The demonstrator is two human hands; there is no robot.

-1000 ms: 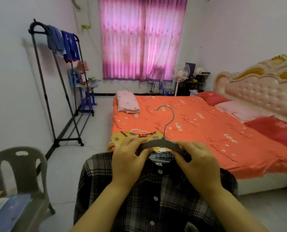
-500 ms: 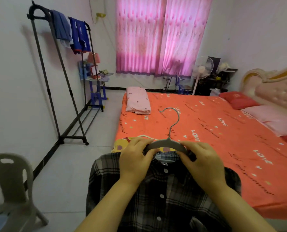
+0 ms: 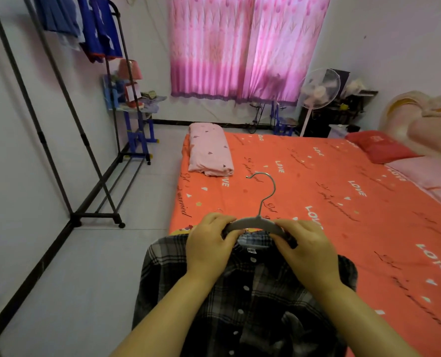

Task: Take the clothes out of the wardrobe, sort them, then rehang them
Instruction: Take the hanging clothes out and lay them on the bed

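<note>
Two hands, left hand (image 3: 211, 245) & right hand (image 3: 310, 253), grip the grey hanger (image 3: 255, 223) in the plaid shirt (image 3: 260, 301); shirt looks light, floppy; prob. best carried by hanger's stiff bar.

Only the person's two arms show. The left forearm (image 3: 167, 313) and the right forearm (image 3: 368, 318) are bare from the lower edge of the view up to the wrists. Both look broad near that edge and taper toward the wrists, stretched by the wide lens. The left grip (image 3: 210, 249) and the right grip (image 3: 309, 253) are bare too, with smooth backs and softly rounded knuckles. The fingernails cannot be made out. Any clothing higher up lies outside the view.
</note>
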